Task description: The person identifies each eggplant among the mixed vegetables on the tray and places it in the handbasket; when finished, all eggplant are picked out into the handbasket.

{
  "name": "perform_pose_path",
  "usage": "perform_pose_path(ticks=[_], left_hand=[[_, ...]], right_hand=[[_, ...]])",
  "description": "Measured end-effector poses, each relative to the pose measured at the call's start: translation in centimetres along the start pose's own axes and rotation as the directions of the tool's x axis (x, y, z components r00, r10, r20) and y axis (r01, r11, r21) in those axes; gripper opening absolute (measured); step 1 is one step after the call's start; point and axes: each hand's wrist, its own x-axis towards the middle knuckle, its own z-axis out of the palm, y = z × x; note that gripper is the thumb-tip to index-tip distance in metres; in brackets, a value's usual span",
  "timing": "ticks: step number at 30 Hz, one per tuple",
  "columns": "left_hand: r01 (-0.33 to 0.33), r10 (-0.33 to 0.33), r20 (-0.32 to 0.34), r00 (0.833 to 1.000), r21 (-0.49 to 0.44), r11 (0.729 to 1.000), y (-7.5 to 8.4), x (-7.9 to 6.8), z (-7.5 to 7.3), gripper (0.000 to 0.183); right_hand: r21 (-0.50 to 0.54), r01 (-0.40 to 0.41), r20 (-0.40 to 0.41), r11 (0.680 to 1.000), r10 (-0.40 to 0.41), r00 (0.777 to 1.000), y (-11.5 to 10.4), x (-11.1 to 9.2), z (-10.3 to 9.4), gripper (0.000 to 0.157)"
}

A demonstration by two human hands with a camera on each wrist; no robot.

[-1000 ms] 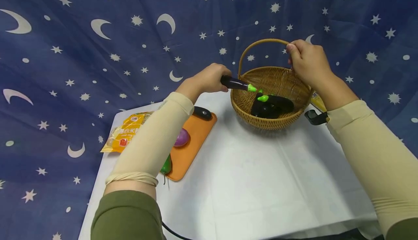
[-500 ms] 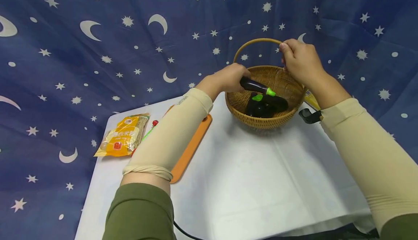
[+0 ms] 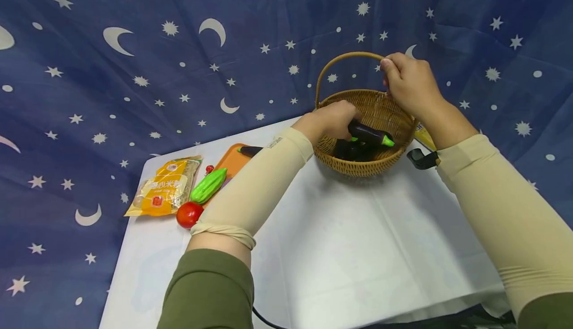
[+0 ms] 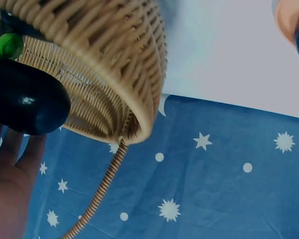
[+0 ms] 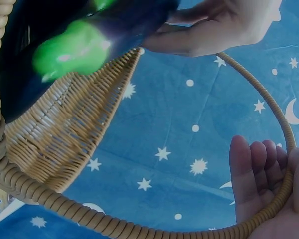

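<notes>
My left hand [image 3: 335,119] holds a dark eggplant [image 3: 369,134] with a bright green cap, over the inside of a wicker basket [image 3: 362,169]. In the left wrist view, its rounded end [image 4: 32,99] lies above my fingers. Dark eggplants [image 3: 346,150] lie in the basket beneath, partly hidden by the held one. My right hand [image 3: 411,82] grips the basket's arched handle [image 3: 333,64] on its right side. The right wrist view shows the held eggplant's green cap [image 5: 72,52] close to the basket's inner wall, and the handle passing through my right hand [image 5: 271,186].
At the left are a yellow snack bag [image 3: 165,187], a red tomato [image 3: 189,214] and a bumpy green vegetable [image 3: 209,185]. Another eggplant [image 3: 249,151] lies on an orange cutting board [image 3: 232,159], partly covered by my left sleeve. A yellow package [image 3: 424,136] stands behind the basket.
My left hand has carried the eggplant rightward and down, from the basket's left rim to inside it. The right hand keeps its grip on the handle. The view has shifted slightly.
</notes>
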Motion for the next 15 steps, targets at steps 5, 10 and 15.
perform_pose_path(ticks=[5, 10, 15], left_hand=[[0.026, -0.026, 0.035, 0.999, -0.009, 1.0, 0.5, 0.5, 0.6, 0.05], [0.057, -0.058, 0.097, 0.994, 0.017, 0.998, 0.7, 0.6, 1.0, 0.069], [0.056, -0.054, 0.103, 0.993, -0.018, 0.998, 0.6, 0.5, 1.2, 0.079]], right_hand=[[0.0, 0.006, 0.001, 1.0, -0.006, 1.0, 0.2, 0.0, 0.0, 0.048], [0.008, 0.006, -0.001, 1.0, -0.006, 1.0, 0.3, -0.1, -0.1, 0.048], [0.01, 0.006, -0.007, 1.0, -0.006, 1.0, 0.2, -0.1, 0.0, 0.047]])
